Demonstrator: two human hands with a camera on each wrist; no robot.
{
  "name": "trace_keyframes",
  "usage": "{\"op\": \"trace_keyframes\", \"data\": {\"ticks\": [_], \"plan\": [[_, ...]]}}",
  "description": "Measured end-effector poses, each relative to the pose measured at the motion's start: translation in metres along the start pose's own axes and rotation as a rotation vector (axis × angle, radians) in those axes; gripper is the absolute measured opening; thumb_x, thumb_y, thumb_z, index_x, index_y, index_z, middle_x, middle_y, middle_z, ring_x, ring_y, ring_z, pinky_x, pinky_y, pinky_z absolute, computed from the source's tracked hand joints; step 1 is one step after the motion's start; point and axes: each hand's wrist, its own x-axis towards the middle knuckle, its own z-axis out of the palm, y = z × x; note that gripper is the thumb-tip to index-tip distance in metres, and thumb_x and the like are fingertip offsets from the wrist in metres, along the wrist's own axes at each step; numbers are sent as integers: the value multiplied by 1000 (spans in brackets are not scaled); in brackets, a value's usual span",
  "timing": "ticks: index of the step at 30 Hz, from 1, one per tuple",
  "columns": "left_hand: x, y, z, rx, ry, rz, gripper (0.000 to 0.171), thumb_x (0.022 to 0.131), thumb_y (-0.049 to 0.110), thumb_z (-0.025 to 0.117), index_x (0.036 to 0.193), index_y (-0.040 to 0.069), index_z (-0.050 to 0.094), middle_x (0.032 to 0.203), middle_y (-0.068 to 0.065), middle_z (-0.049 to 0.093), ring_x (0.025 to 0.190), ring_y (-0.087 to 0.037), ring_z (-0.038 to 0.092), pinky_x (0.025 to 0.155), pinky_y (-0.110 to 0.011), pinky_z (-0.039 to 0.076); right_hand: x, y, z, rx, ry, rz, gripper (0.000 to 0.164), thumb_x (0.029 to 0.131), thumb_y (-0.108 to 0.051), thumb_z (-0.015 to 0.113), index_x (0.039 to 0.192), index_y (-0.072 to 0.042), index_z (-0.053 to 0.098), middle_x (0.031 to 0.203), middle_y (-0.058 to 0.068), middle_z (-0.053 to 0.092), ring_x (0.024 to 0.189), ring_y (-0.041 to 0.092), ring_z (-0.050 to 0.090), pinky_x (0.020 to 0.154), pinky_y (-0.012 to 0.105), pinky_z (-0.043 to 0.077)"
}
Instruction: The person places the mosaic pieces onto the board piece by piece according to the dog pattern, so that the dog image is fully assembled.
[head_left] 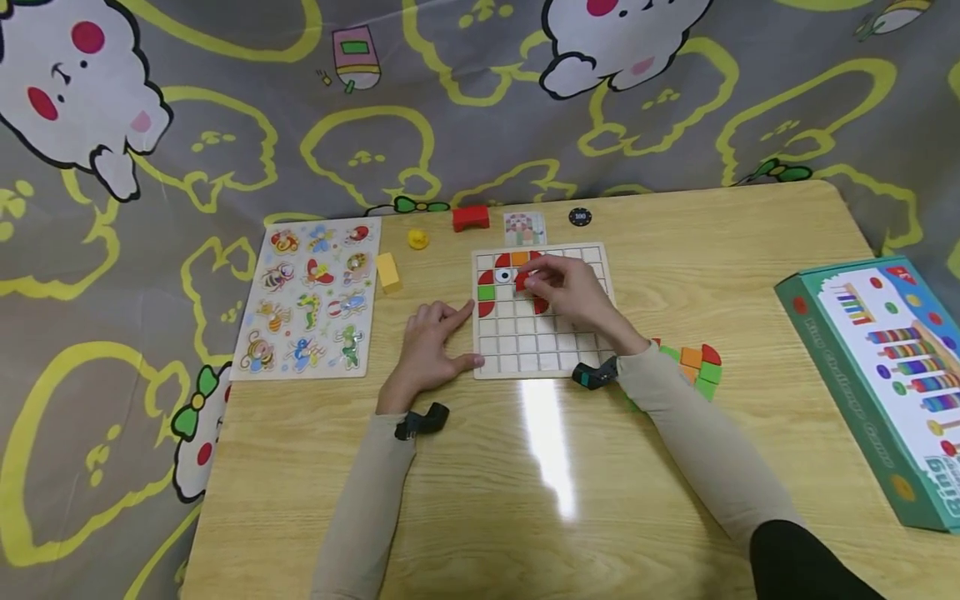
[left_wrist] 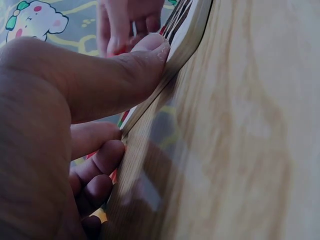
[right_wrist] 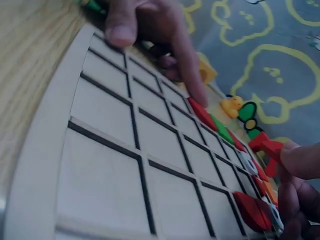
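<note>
A wooden grid board [head_left: 528, 363] lies in the middle of the table, with red, orange, green and eye-marked tiles in its upper-left cells. My right hand [head_left: 573, 293] is over these cells, pinching a red tile [right_wrist: 268, 148] between thumb and fingers. At the board's left edge, my left hand [head_left: 432, 346] rests with thumb and index finger spread, their tips touching the rim. A green tile [head_left: 487, 292] sits in the leftmost column, with a red rounded tile [head_left: 486, 309] below it. My right hand partly hides the tiles beneath it.
Loose coloured tiles [head_left: 708, 371] lie partly under my right forearm. Behind the board are a patterned card [head_left: 525, 227], a black chip [head_left: 580, 217], a red block [head_left: 471, 218] and a yellow duck [head_left: 417, 239]. Left stands an insect puzzle [head_left: 300, 379]; right, a game box [head_left: 847, 400].
</note>
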Motion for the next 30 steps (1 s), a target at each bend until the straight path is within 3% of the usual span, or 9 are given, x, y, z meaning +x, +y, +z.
{"op": "trace_keyframes", "data": {"ticks": [5, 11, 22, 30], "plan": [[1, 2, 1, -13, -11, -4, 89, 78, 57, 77, 153, 31, 37, 114, 2, 45, 100, -18, 35, 87, -36, 27, 8, -2, 19, -154, 29, -125, 18, 93, -19, 69, 109, -11, 74, 87, 1, 71, 75, 13, 65, 69, 32, 50], [1, 2, 2, -20, 5, 9, 89, 77, 55, 77, 153, 29, 39, 112, 2, 46, 98, -19, 35, 84, -35, 26, 13, -4, 28, -280, 37, -175, 19, 90, -22, 74, 106, -11, 76, 88, 1, 71, 75, 14, 63, 70, 34, 48], [0, 1, -1, -6, -1, -5, 89, 77, 55, 77, 153, 29, 38, 114, 2, 46, 98, -19, 35, 85, -36, 26, 18, -7, 25, -334, -33, -161, 18, 90, -20, 73, 105, -13, 77, 90, -1, 69, 77, 15, 59, 72, 35, 45], [1, 1, 1, -2, 11, 9, 89, 78, 55, 77, 153, 28, 39, 114, 1, 46, 98, -19, 35, 85, -36, 26, 20, -8, 21, -375, -78, -219, 17, 89, -16, 73, 105, -15, 77, 90, 1, 67, 76, 18, 54, 71, 36, 41]]}}
